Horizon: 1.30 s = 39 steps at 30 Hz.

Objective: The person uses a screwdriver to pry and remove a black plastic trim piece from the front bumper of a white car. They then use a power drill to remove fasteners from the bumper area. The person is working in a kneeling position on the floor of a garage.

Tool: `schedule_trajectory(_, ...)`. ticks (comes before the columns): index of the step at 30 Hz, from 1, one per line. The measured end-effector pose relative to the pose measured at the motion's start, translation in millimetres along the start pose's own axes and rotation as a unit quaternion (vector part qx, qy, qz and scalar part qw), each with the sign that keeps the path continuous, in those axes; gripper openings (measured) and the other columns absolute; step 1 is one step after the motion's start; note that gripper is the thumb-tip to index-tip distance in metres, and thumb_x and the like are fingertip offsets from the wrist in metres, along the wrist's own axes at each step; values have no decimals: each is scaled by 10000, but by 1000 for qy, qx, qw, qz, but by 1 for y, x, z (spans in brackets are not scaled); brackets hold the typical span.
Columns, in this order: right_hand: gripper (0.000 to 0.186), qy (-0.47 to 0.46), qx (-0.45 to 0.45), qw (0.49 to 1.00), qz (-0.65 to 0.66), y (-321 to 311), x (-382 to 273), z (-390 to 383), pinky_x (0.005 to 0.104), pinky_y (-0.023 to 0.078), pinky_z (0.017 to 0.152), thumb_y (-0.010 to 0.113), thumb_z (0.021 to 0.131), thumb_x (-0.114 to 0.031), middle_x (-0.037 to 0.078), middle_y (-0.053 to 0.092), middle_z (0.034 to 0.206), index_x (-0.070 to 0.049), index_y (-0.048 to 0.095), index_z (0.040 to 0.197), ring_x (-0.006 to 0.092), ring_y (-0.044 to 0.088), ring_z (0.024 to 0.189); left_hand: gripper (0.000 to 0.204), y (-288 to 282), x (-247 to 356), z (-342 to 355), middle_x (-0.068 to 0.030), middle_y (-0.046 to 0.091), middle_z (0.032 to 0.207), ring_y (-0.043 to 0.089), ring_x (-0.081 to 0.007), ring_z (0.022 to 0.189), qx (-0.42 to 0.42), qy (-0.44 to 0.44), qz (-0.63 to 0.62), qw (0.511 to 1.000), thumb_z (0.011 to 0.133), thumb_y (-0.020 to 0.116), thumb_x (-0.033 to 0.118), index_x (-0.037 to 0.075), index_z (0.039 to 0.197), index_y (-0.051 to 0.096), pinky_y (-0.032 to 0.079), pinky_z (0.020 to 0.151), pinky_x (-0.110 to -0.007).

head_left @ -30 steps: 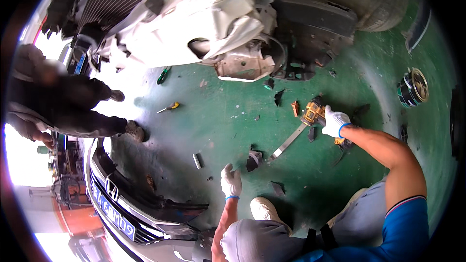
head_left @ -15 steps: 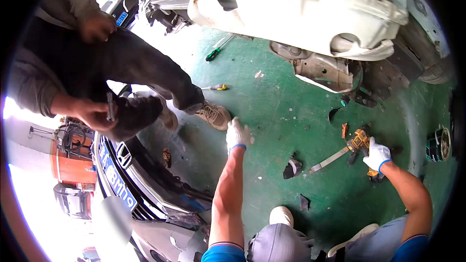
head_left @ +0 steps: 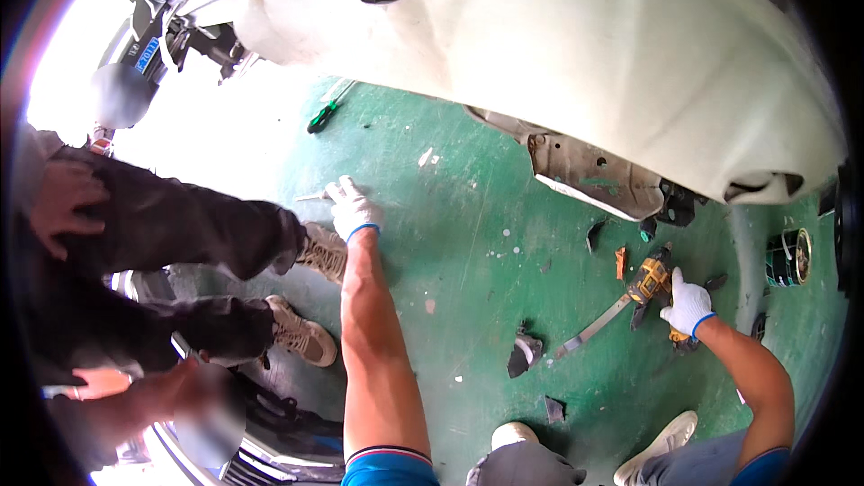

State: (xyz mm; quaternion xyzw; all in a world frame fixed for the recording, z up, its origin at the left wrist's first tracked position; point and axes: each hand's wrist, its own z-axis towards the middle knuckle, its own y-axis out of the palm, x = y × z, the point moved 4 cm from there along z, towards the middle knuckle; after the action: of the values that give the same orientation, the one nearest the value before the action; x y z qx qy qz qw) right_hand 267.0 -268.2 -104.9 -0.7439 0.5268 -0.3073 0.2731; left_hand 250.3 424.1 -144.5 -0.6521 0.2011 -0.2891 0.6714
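My left hand point(head_left: 356, 209), in a white glove, reaches far out to the floor. Its fingers are partly spread over the handle end of a screwdriver point(head_left: 311, 197); the thin shaft sticks out to the left, and the glove hides the handle. In its own white glove, my right hand point(head_left: 688, 302) is wrapped round the grip of a yellow-and-black cordless power tool point(head_left: 650, 275). A long flat metal strip point(head_left: 595, 325) extends from the tool toward the lower left. The tool is low, at or near the floor.
A large white bumper cover point(head_left: 558, 45) fills the far side. A person in dark trousers point(head_left: 207, 225) stands at the left, one shoe point(head_left: 324, 252) close to my left hand. A green-handled screwdriver point(head_left: 324, 115), dark broken pieces point(head_left: 525, 351) and a can point(head_left: 788, 257) are on the green floor.
My left hand has moved left, onto the yellow-handled screwdriver's handle end. My right hand stays on the power tool. The view has shifted, and the bumper cover fills more of it.
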Motion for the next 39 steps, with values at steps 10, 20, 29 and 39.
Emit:
schedule_trajectory(10, 1056, -4, 0, 1000, -11, -4, -3, -2, 490, 565, 860, 799, 813, -385, 254, 727, 966, 79, 236, 1577, 400, 721, 931, 457, 25, -7, 29, -220, 499, 1467, 706, -424, 1040, -89, 91, -2, 992, 878, 665, 222, 37, 1289, 586, 567, 920, -509)
schedule_trajectory(20, 1040, -13, 28, 999, -19, 0, 2, 2, 492, 573, 866, 796, 796, -383, 262, 727, 1010, 60, 265, 1572, 410, 718, 935, 344, 26, 15, -108, -182, 644, 1175, 684, -383, 1039, -110, 183, 37, 976, 863, 680, 263, 65, 1141, 640, 573, 908, -499)
schedule_trajectory(29, 1026, -39, 38, 998, -13, -2, -15, 0, 502, 578, 860, 792, 773, -375, 266, 729, 1012, 77, 299, 1550, 415, 723, 937, 525, 0, -71, -43, -223, 359, 1584, 529, -442, 1270, 0, -91, 68, 994, 950, 511, 230, 208, 1475, 520, 494, 1036, -495)
schedule_trajectory(39, 861, -53, 40, 997, 37, -9, 1, -9, 516, 582, 762, 735, 780, -263, 257, 734, 959, 130, 373, 1455, 409, 735, 896, 405, 47, -84, -85, -214, 631, 1062, 659, -399, 975, 4, -43, -73, 996, 779, 717, 62, 31, 1168, 609, 543, 903, -448)
